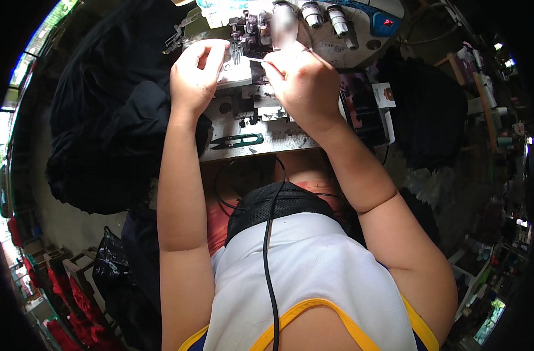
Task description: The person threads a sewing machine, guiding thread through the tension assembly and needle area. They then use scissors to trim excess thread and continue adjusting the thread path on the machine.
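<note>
Fingers curled: L hand (194,76) by needle bar (236,52), upper mid-frame, can't tell grip; R hand (305,88) pinched thin pc (256,59); accidental start risked a jab!

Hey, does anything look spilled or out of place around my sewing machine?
Yes: dark lint-like scraps litter the pale worktop in front of the sewing machine, behind the green thread snips, so that patch looks untidy. No clear spill or damage shows.

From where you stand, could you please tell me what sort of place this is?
It looks like a sewing workshop, perhaps a garment one: there is a sewing machine under bright light, green thread snips lying in front of it, and dark cloth heaped to the left.
</note>
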`<act>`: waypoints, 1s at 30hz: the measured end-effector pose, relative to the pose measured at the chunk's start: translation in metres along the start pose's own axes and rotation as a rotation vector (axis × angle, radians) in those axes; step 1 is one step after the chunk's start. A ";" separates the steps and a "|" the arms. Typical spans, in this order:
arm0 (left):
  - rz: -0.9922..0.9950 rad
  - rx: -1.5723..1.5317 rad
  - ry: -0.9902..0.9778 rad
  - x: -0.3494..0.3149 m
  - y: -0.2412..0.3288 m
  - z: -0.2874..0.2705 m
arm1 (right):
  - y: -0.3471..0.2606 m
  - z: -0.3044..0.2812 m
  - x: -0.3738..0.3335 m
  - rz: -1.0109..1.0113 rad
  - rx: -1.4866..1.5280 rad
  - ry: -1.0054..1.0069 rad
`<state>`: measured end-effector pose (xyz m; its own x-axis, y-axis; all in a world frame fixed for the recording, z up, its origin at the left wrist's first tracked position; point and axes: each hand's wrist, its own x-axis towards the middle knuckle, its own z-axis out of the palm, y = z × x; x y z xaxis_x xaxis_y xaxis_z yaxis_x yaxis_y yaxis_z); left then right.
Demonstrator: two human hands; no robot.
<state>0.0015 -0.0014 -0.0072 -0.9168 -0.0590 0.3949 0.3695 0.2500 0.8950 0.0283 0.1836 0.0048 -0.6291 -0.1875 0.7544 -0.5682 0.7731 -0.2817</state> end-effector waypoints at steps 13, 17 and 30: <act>-0.014 0.000 -0.023 0.002 0.004 -0.005 | 0.027 0.016 -0.009 -0.003 -0.145 0.067; -0.026 -0.012 -0.021 0.000 0.006 -0.006 | 0.026 0.020 -0.009 -0.020 -0.152 0.097; -0.017 -0.028 -0.023 0.000 0.003 -0.006 | 0.028 0.024 -0.010 -0.026 -0.178 0.103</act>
<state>0.0035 -0.0066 -0.0032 -0.9261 -0.0411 0.3751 0.3576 0.2219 0.9071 0.0055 0.1928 -0.0249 -0.5525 -0.1530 0.8194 -0.4754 0.8653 -0.1590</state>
